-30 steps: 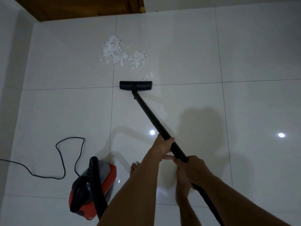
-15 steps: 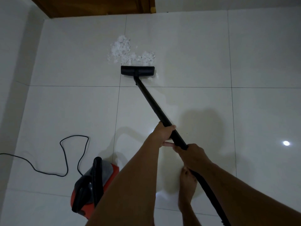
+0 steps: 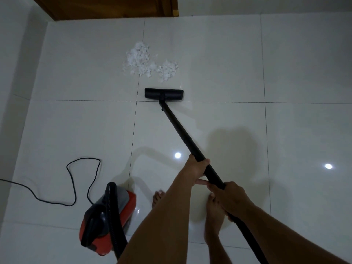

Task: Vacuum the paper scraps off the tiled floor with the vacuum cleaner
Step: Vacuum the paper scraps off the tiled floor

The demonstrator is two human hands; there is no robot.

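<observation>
On the tiled floor (image 3: 76, 130), as my head camera looks down at it, the paper scraps (image 3: 144, 62) lie in two touching white heaps, the larger one to the left, spread across a grout line on the far tiles. The black floor nozzle (image 3: 163, 94) sits flat just on the far side of a cross joint, near the scraps but apart from them. A pale speck by its right far corner may be a stray scrap; it is too small for me to tell.

The black wand (image 3: 182, 134) slants back from the nozzle to the hands. The left hand (image 3: 196, 168) is wrapped round it higher up, and the right hand (image 3: 228, 197) grips it just below, the two almost touching.

To the left stands the red and black vacuum cleaner (image 3: 108, 221), its ribbed hose (image 3: 111, 206) arching over it, and its power cord (image 3: 76, 187) loops away to the left edge. Two bare feet (image 3: 214, 216) show beneath the arms. A wooden door frame (image 3: 114, 6) runs along the top.
</observation>
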